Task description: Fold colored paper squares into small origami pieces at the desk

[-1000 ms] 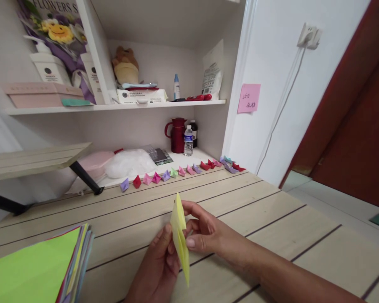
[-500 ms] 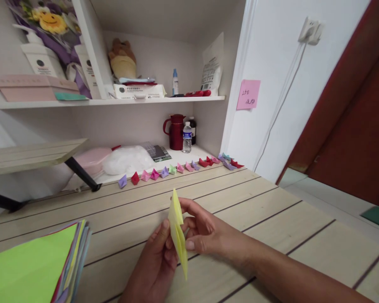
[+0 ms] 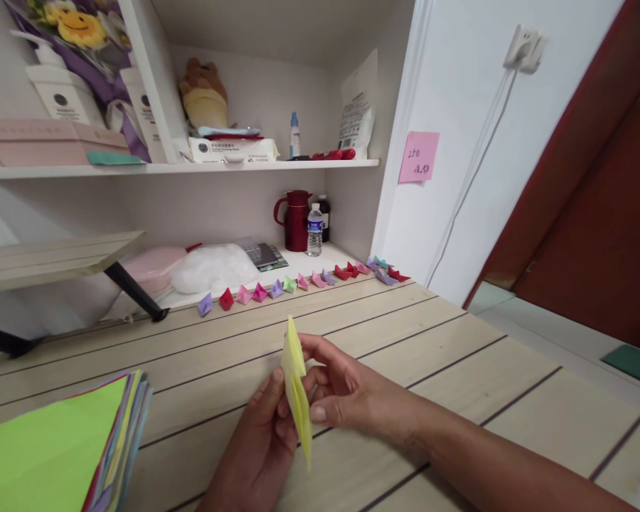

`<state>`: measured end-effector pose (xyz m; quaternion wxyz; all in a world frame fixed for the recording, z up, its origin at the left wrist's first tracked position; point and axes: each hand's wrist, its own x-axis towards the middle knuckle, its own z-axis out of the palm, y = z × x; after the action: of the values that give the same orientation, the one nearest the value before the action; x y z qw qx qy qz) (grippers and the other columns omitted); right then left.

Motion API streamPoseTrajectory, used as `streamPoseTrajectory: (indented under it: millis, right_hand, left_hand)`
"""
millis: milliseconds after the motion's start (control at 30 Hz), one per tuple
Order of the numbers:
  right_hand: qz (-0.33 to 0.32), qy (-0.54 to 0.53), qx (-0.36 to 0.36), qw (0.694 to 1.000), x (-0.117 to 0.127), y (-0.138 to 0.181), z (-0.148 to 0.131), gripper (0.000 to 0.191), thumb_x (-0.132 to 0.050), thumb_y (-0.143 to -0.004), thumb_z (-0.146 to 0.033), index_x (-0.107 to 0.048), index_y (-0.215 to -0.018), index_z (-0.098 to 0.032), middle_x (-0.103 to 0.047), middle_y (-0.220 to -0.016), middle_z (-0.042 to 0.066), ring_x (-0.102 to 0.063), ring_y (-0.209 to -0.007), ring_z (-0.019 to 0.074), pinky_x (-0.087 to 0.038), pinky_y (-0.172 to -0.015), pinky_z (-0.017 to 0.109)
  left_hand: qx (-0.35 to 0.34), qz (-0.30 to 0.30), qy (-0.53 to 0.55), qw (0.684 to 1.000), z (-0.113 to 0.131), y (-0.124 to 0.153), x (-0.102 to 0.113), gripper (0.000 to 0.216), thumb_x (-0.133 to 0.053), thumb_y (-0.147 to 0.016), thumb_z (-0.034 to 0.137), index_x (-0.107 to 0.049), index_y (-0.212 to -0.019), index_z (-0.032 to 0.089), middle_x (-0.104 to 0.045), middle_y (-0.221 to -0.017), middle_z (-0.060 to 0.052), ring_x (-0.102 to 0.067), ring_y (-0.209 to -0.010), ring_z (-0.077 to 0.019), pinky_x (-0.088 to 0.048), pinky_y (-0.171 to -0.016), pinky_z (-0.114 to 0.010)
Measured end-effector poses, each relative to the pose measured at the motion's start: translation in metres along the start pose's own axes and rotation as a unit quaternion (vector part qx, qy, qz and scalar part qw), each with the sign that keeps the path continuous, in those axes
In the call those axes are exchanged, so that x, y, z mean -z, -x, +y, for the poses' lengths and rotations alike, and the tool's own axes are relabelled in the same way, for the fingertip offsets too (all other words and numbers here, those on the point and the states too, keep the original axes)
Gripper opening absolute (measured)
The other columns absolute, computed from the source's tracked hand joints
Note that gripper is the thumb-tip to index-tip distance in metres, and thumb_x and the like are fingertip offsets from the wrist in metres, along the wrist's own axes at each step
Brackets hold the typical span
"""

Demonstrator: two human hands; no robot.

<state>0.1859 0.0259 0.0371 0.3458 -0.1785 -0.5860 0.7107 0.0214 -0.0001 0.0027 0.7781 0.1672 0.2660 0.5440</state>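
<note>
Both hands hold a folded yellow paper [image 3: 297, 387] edge-on above the wooden table [image 3: 437, 341]. My left hand [image 3: 261, 448] pinches its lower left side with the thumb up against the sheet. My right hand [image 3: 346, 391] grips the right side, fingers curled around the fold. A row of several small folded paper boats [image 3: 299, 281] in purple, red, pink and green lines the table's far edge. A stack of coloured paper sheets [image 3: 58, 455], green on top, lies at the near left.
Behind the table, a white shelf unit holds a dark red jug [image 3: 297, 220], a water bottle [image 3: 314, 230], a white plastic bag [image 3: 213, 267] and boxes. A pink sticky note [image 3: 419, 156] hangs on the wall. A raised wooden board [image 3: 53, 257] sits at left.
The view has drifted slightly, so everything sits a little lower-left. Both hands keep the yellow paper, shifted a touch to the left, with the grip unchanged.
</note>
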Motion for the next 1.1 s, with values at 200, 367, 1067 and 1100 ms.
streamPoseTrajectory:
  millis: [200,367,1067,1100]
  right_hand:
    - [0.002,-0.004,0.005,1.0,-0.001,0.0,-0.003,0.083,-0.084,-0.073,-0.026,-0.04,-0.144,-0.03,-0.06,-0.1,0.003,-0.061,-0.096,0.0192,-0.05,-0.078,0.033]
    - [-0.004,0.002,0.001,1.0,-0.001,0.0,-0.003,0.081,-0.082,-0.075,-0.024,-0.04,-0.145,-0.03,-0.061,-0.097,0.002,-0.062,-0.095,0.018,-0.05,-0.081,0.033]
    - [-0.022,-0.045,0.001,0.999,0.0,-0.002,-0.005,0.082,-0.085,-0.072,-0.019,-0.044,-0.142,-0.03,-0.058,-0.103,0.001,-0.062,-0.09,0.013,-0.05,-0.08,0.028]
    - [-0.02,-0.044,-0.001,0.999,0.0,-0.001,-0.005,0.082,-0.085,-0.072,-0.02,-0.044,-0.142,-0.031,-0.058,-0.104,0.001,-0.062,-0.09,0.0133,-0.05,-0.08,0.028]
  left_hand:
    - [-0.013,-0.009,-0.016,1.0,0.001,0.0,0.0,0.023,-0.077,-0.078,0.031,-0.062,-0.074,0.015,-0.051,-0.063,0.004,-0.051,-0.058,-0.0067,-0.046,-0.056,-0.018]
    - [-0.017,-0.013,-0.018,1.0,0.001,-0.001,0.002,0.021,-0.076,-0.079,0.031,-0.065,-0.085,0.014,-0.049,-0.062,0.005,-0.049,-0.054,-0.0054,-0.042,-0.05,-0.016]
    - [-0.021,0.016,-0.038,0.999,0.004,0.004,-0.009,0.013,-0.074,-0.08,0.023,-0.068,-0.084,0.013,-0.06,-0.07,-0.001,-0.054,-0.058,-0.0065,-0.05,-0.054,-0.016]
    - [-0.023,0.027,-0.032,0.999,0.004,0.004,-0.009,0.013,-0.075,-0.079,0.022,-0.068,-0.084,0.013,-0.059,-0.069,-0.001,-0.054,-0.058,-0.007,-0.051,-0.055,-0.018]
